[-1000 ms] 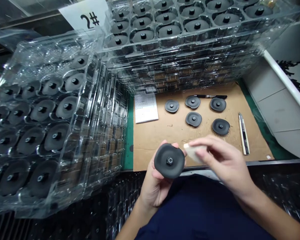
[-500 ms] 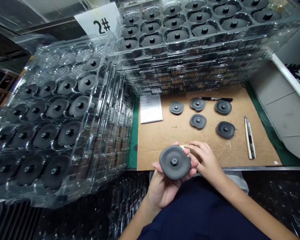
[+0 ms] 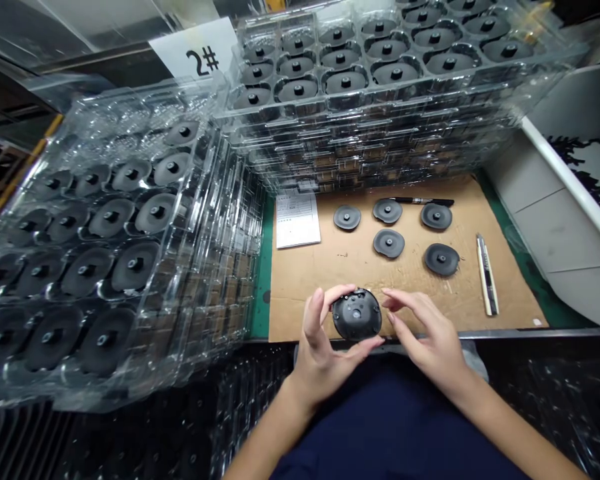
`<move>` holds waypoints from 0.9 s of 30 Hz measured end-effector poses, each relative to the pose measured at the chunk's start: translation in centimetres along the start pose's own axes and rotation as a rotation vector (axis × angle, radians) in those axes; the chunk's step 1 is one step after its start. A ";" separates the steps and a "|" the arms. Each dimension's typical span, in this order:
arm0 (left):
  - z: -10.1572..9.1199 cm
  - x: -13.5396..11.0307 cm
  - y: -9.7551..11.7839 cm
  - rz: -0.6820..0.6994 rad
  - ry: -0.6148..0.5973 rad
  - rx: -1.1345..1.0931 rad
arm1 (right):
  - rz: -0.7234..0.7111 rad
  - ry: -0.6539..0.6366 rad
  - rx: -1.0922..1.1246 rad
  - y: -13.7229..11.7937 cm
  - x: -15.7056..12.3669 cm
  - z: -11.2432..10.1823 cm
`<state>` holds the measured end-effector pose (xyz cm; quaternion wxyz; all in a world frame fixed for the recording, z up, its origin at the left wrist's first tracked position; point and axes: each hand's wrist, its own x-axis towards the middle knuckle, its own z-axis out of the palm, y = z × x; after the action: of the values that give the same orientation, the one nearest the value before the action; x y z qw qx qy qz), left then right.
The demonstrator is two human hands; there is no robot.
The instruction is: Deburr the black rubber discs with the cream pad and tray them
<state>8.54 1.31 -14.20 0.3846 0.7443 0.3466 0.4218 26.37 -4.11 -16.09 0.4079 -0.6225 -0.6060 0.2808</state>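
Note:
My left hand cradles a black rubber disc at the front edge of the brown cardboard sheet, its fingers curling over the rim. The disc now shows its underside, with small holes and marks. My right hand hovers open beside the disc, fingertips very near its right rim, holding nothing visible. Five similar discs, such as one at the middle, lie on the cardboard beyond my hands. Each has a central stud.
Stacked clear plastic trays full of discs fill the left, and another stack stands behind the cardboard. A paper sheet, black marker and utility knife lie on the cardboard. A "2#" label sits at the back.
The disc in my left hand has been turned over, from stud side up to underside up. The pale piece seen earlier at my right hand no longer shows, and those fingers have opened.

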 end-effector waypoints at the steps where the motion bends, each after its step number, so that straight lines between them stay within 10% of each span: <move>1: 0.0 0.0 0.1 -0.007 -0.006 0.003 | -0.046 0.000 -0.001 -0.2 0.2 -0.4; 6: -0.2 0.0 0.6 -0.271 -0.056 -0.139 | -0.339 -0.155 -0.116 -0.9 1.7 -1.9; 10: -0.1 0.5 0.6 -0.776 -0.138 -0.514 | -0.187 -0.089 0.022 -2.3 2.3 -1.5; 17: -1.3 0.5 -0.4 -0.840 -0.070 -0.464 | -0.133 -0.162 0.136 -0.4 2.1 -0.1; 20: -2.0 0.1 -1.1 -0.875 -0.058 -0.399 | -0.250 -0.079 -0.105 0.8 5.0 -4.0; 27: 0.0 -0.1 -1.9 -0.947 0.029 -0.468 | -0.109 0.643 -1.012 0.6 17.6 -21.3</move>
<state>8.10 2.08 -15.88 0.6839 0.3945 0.5470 0.2783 46.59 9.69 -3.17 0.2378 -0.7612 -0.5415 -0.2662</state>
